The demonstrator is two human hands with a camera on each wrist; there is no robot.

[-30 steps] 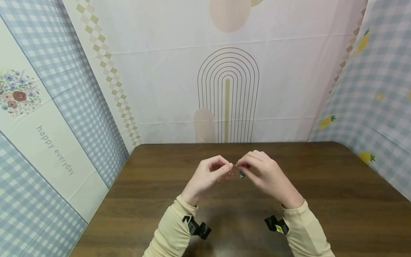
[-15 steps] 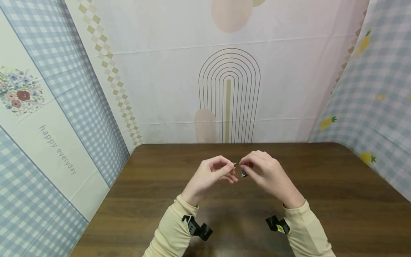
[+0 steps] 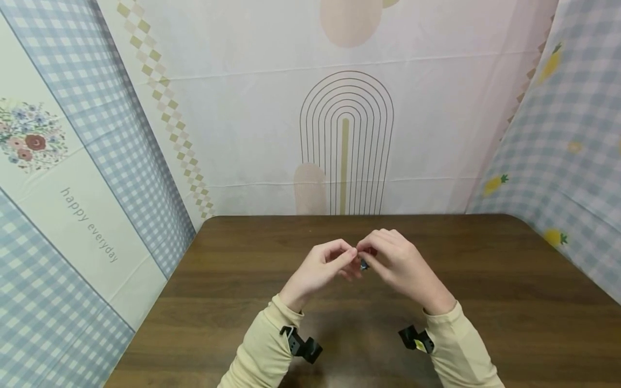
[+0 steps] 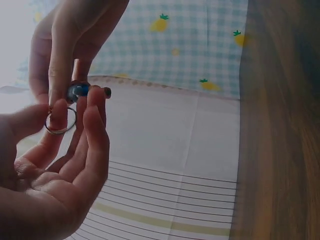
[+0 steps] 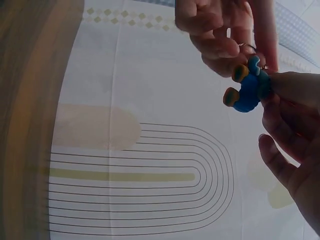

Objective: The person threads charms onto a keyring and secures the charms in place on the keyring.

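Note:
Above the middle of the brown table (image 3: pixel 485 280) my two hands meet fingertip to fingertip. My left hand (image 3: pixel 346 256) pinches a small metal key ring (image 4: pixel 60 132) between thumb and forefinger. My right hand (image 3: pixel 371 253) pinches a small blue charm (image 5: pixel 247 92) with orange and dark tips, held right against the ring. In the head view the charm (image 3: pixel 364 264) shows only as a dark speck between the fingers. The left wrist view shows the charm (image 4: pixel 77 91) just above the ring. Both hands are off the tabletop.
Patterned cloth walls close the table in: pale with an arch drawing (image 3: pixel 345 145) at the back, blue check (image 3: pixel 97 134) on the left, blue check with pineapples (image 3: pixel 572 134) on the right. Black camera mounts (image 3: pixel 303 345) sit on both cream sleeves.
My hands have drawn closer together. The left fingertips have moved right to touch the right ones, and the ring that showed between them is now mostly hidden in the head view.

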